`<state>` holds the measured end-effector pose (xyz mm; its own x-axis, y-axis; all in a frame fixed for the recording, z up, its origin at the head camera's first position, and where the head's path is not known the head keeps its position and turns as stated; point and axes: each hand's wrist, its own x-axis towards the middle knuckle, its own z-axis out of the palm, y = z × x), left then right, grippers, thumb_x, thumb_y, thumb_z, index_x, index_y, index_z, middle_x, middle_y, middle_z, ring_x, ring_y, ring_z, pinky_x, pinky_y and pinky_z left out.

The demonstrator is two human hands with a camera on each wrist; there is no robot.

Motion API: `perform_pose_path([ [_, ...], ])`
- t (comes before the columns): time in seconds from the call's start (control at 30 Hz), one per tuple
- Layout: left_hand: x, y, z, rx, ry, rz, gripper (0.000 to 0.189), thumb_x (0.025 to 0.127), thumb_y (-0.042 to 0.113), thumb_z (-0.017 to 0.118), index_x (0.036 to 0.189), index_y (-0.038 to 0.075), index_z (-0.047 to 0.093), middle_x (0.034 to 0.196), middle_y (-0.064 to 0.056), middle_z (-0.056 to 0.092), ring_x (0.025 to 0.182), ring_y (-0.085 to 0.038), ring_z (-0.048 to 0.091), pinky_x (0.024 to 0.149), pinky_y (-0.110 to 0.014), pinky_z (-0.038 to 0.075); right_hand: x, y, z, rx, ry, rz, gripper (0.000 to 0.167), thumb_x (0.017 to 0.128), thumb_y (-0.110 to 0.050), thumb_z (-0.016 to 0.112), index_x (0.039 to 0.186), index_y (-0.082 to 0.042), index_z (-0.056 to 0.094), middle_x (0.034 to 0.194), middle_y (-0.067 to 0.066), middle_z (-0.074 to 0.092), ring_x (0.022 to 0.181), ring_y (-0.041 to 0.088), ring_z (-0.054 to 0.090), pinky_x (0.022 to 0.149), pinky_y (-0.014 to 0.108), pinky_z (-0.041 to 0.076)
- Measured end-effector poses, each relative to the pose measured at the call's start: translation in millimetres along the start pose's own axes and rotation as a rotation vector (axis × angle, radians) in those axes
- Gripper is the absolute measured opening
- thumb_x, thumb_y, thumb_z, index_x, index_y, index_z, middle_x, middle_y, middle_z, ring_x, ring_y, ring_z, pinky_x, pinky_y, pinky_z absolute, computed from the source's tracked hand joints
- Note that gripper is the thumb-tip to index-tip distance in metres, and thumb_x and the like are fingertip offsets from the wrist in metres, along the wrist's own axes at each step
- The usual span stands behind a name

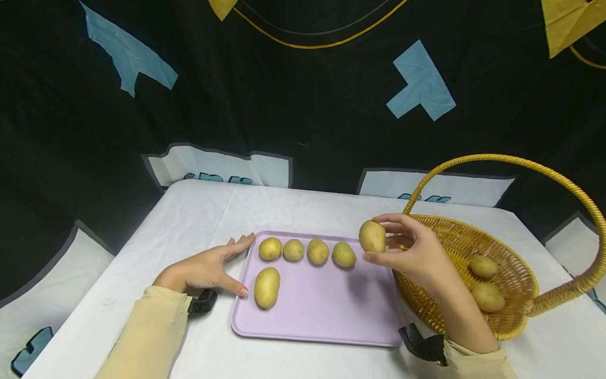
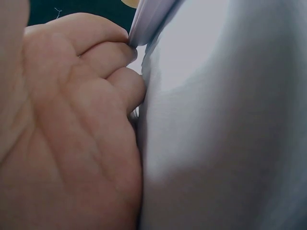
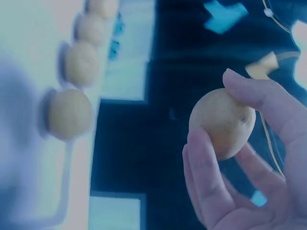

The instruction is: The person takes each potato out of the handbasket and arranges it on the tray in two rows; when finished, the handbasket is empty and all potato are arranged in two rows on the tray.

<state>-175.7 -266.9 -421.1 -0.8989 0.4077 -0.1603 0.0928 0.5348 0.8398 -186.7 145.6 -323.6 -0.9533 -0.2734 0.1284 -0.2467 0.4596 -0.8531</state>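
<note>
My right hand (image 1: pixel 411 251) holds a potato (image 1: pixel 372 236) between thumb and fingertips, raised over the right part of a lilac tray (image 1: pixel 326 316). The right wrist view shows that potato (image 3: pixel 221 123) pinched, with the palm behind it. Along the tray's far side lie several potatoes (image 1: pixel 317 251) in a row. A longer potato (image 1: pixel 267 288) is set below the row's left end. My left hand (image 1: pixel 208 267) rests at the tray's left edge, thumb and fingers spread; in the left wrist view its fingertips touch the tray rim (image 2: pixel 144 21).
A yellow wicker basket (image 1: pixel 530 263) with a tall arched handle (image 1: pixel 502 158) stands right of the tray, two potatoes (image 1: pixel 487 297) inside it. My right forearm passes over its near side. A white cloth (image 1: pixel 199 210) covers the table; a dark curtain (image 1: pixel 303 105) hangs behind.
</note>
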Motion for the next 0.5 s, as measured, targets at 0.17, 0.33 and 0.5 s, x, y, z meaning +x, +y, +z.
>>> perform_pose_path([
  [0.17, 1.4, -0.2, 1.0, 0.012, -0.002, 0.004, 0.121, 0.067, 0.029, 0.095, 0.161, 0.012, 0.021, 0.167, -0.015, 0.008, 0.150, -0.041, -0.009, 0.117, -0.061, -0.006, -0.2, 3.4, 22.8, 0.099, -0.068, -0.040, 0.064, 0.069, -0.010, 0.093, 0.126, -0.011, 0.066, 0.120, 0.013, 0.066, 0.098, 0.026, 0.069, 0.081, 0.032, 0.059],
  [0.33, 2.9, -1.0, 0.8, 0.023, -0.003, 0.010, 0.121, 0.066, 0.031, 0.095, 0.161, 0.012, 0.022, 0.167, -0.014, 0.009, 0.151, -0.041, -0.008, 0.118, -0.061, -0.005, -0.7, 5.8, 43.5, 0.123, -0.128, -0.040, 0.063, 0.067, -0.009, 0.094, 0.124, -0.013, 0.067, 0.119, 0.009, 0.066, 0.098, 0.026, 0.068, 0.080, 0.033, 0.060],
  [0.5, 2.1, -2.3, 1.2, 0.005, 0.000, 0.002, 0.122, 0.066, 0.029, 0.095, 0.161, 0.012, 0.021, 0.167, -0.014, 0.009, 0.151, -0.040, -0.009, 0.117, -0.061, -0.006, -3.1, 8.6, 71.5, 0.064, -0.205, -0.039, 0.062, 0.065, -0.019, 0.096, 0.121, -0.014, 0.069, 0.118, 0.005, 0.067, 0.096, 0.022, 0.068, 0.080, 0.035, 0.058],
])
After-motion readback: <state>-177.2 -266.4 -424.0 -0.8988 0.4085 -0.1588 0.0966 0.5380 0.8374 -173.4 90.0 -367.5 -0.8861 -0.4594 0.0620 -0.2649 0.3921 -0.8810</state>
